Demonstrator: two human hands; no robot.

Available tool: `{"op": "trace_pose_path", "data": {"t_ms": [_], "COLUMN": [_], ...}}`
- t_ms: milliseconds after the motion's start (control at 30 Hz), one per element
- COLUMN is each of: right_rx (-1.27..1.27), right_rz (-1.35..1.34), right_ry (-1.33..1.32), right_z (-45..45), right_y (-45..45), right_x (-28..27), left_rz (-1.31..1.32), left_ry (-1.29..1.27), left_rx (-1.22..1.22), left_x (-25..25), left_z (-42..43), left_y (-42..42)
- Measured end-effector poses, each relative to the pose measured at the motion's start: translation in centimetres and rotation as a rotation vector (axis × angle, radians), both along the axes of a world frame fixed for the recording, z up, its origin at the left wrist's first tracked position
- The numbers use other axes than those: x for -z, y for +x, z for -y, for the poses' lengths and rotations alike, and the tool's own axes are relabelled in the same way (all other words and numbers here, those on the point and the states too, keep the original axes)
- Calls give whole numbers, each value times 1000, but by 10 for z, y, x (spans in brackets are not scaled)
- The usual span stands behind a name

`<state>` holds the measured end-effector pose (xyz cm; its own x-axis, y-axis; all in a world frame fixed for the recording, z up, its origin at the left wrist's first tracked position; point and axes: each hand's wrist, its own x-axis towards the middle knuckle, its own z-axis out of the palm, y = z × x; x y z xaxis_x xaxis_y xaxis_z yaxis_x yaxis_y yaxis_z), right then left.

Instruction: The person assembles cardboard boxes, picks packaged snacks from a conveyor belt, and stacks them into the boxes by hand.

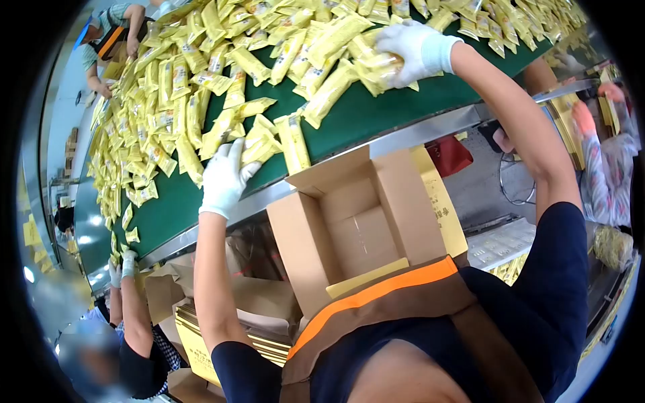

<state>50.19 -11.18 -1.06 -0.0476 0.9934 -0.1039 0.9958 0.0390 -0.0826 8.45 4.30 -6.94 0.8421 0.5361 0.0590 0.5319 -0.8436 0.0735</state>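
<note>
My left hand (pixel 225 176), in a white glove, is at the near edge of the green conveyor belt (pixel 416 104). Its fingertips touch a few yellow sealed packets (pixel 261 141), with the thumb spread apart from the fingers. Farther right, my gloved right hand (pixel 413 54) is curled over several yellow packets (pixel 373 64) and closed on them; the undersides of its fingers are partly hidden. Between my arms, below the belt edge, stands an open cardboard box (pixel 359 235) with its flaps folded out. Its visible inside holds no packets.
A heap of yellow packets (pixel 168 87) covers much of the belt. A metal rail (pixel 396 138) runs along its near edge. Flat yellow cartons (pixel 195 342) stand at lower left. Co-workers are at left: one at the far side (pixel 117 40), another's gloved hands (pixel 124 263) nearer. Patterned sleeves (pixel 605 168) show at right.
</note>
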Motion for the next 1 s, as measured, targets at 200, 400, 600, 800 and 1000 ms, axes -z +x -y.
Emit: {"op": "trace_pose_path", "data": {"t_ms": [200, 400, 600, 800, 1000], "right_rx": [-137, -102, -147, 1, -224], "right_rz": [23, 154, -231, -133, -198], "right_ry": [236, 141, 157, -10, 126], "right_z": [43, 50, 41, 39, 11], "right_y": [6, -24, -81, -77, -74], "right_x": [31, 7, 35, 33, 13], "left_rz": [126, 30, -27, 84, -129], "left_ry": [161, 85, -146, 33, -130], "left_rx": [55, -45, -209, -95, -186], "left_x": [2, 1, -14, -47, -36], "left_z": [28, 45, 28, -12, -36], "left_y": [3, 8, 6, -6, 9]}}
